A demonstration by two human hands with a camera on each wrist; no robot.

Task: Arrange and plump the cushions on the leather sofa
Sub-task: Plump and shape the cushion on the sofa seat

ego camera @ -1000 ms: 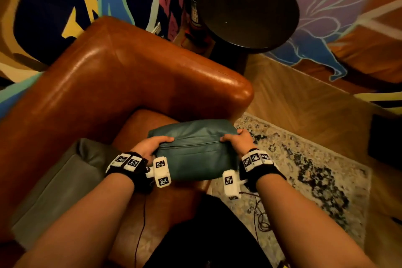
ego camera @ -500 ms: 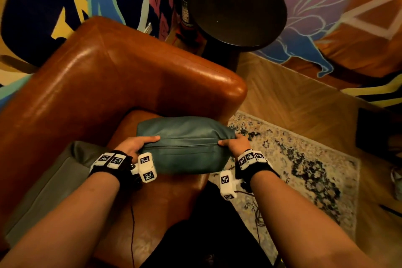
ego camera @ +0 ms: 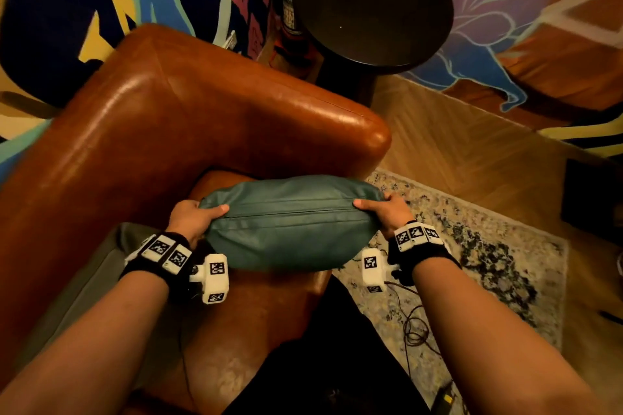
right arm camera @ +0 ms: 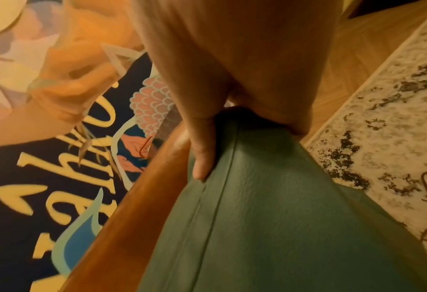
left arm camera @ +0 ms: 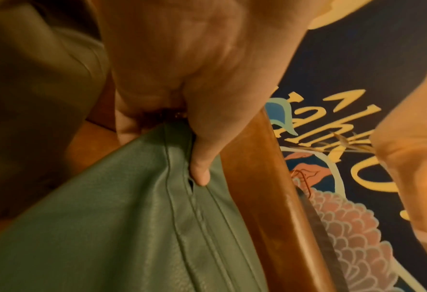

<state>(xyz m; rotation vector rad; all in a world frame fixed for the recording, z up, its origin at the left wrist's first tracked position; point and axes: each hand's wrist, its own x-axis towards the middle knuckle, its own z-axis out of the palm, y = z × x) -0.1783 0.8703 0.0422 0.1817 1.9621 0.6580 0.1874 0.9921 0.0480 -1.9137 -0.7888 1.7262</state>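
Hands: left hand [ego camera: 188, 217] and right hand [ego camera: 387, 210] grip the ends of the teal cushion [ego camera: 290, 222].
Progress: being plumped, above the sofa [ego camera: 168, 131].
Left: placing it; grey cushion [ego camera: 87, 283] untouched.

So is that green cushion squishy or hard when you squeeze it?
Probably squishy: the green cushion bulges in the middle while the left hand and right hand hold its ends. The thumb dents its smooth, leathery cover, so it may be a bit slippery. It also seems light, since it is held by its ends alone.
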